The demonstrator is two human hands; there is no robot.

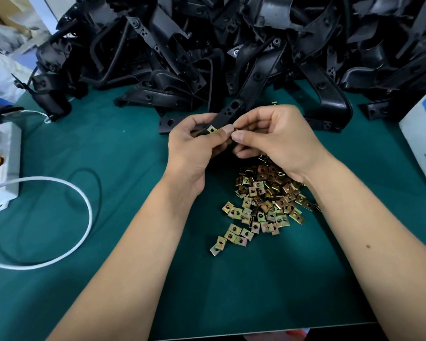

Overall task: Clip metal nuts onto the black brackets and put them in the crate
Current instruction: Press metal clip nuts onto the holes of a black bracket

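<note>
My left hand [194, 146] grips a black bracket [228, 114] above the green mat, thumb beside a brass-coloured metal nut [212, 129] sitting on the bracket's near end. My right hand [273, 136] pinches something small between thumb and forefinger right at that same end; what it pinches is hidden by the fingertips. A loose heap of metal nuts [266, 198] lies on the mat just below my right wrist. A large pile of black brackets [231, 45] fills the back of the table. No crate is in view.
A white cable [84, 200] loops over the green mat [108, 156] at the left, running to a white power strip [3, 168]. A white and blue box [423, 134] stands at the right edge. The table's front edge [280, 328] runs below my forearms.
</note>
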